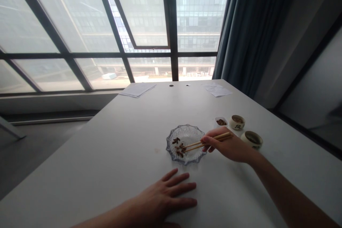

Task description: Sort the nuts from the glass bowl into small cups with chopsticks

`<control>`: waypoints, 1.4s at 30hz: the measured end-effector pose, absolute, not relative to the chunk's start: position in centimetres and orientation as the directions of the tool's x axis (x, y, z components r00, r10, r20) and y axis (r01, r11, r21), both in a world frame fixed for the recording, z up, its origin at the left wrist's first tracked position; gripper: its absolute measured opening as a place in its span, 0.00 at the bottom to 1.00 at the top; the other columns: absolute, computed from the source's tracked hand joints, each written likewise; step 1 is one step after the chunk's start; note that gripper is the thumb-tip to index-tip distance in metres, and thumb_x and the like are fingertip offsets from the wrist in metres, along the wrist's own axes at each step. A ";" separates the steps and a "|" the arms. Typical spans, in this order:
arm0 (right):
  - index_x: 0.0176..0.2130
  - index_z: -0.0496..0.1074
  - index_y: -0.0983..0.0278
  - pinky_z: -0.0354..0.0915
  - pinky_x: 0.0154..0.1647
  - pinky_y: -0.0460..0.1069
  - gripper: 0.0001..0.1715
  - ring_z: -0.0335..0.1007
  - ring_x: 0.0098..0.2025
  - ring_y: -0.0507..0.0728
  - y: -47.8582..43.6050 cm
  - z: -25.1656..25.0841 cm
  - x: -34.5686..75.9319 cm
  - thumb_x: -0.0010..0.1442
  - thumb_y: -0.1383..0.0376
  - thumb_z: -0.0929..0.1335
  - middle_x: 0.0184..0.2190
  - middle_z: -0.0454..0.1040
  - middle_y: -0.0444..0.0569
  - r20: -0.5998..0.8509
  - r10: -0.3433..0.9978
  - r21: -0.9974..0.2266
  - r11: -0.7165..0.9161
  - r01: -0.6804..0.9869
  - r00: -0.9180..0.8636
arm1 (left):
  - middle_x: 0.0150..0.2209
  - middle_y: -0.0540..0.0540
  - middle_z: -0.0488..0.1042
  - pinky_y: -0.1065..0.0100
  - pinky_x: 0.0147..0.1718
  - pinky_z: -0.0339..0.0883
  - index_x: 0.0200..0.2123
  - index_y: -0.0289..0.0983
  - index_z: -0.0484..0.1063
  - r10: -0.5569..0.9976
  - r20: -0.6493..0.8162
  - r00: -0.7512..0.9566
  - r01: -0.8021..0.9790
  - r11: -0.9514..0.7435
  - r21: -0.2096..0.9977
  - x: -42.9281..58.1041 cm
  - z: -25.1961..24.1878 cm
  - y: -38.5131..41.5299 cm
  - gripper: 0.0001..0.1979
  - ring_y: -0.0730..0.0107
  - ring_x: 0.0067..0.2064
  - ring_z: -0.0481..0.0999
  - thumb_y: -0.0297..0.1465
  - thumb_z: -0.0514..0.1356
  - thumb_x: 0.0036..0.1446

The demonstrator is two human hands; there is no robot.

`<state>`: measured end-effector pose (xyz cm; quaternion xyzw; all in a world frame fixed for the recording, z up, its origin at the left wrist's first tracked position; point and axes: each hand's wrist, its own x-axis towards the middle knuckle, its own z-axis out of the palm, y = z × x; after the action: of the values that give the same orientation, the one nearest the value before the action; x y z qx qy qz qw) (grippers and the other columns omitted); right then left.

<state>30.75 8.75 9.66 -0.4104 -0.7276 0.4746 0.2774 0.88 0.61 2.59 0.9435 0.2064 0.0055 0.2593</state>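
My right hand (227,144) is closed round a pair of wooden chopsticks (196,145). Their tips reach into a clear glass bowl (187,161) with a scalloped rim, at several small dark brown pieces (180,150) on its left side. Whether the tips pinch a piece is too small to tell. More brown pieces (176,140) lie a little farther back in the bowl. My left hand (165,194) lies on the table in front of the bowl, fingers spread and holding nothing.
Behind my right hand stand a small white container (221,122) of brown pieces and two round cups (237,122), (251,139). Papers (137,89) and another sheet (217,89) lie at the far end of the white table (112,142). Windows and a dark curtain (248,35) rise beyond.
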 end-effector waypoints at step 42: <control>0.33 0.81 0.64 0.84 0.40 0.58 0.25 0.86 0.32 0.65 10.5 13.6 37.6 0.64 0.45 0.73 0.30 0.84 0.59 0.300 0.893 -0.945 0.230 0.234 0.334 | 0.76 0.48 0.53 0.39 0.73 0.31 0.73 0.51 0.61 0.407 -0.134 0.904 0.414 -0.750 0.516 1.0 3.0 0.5 0.35 0.41 0.77 0.47 0.41 0.65 0.66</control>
<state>37.60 10.45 13.59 -0.5561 -0.5068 0.2755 0.5984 1.04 0.51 3.03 0.9354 0.2193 -0.0065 0.2771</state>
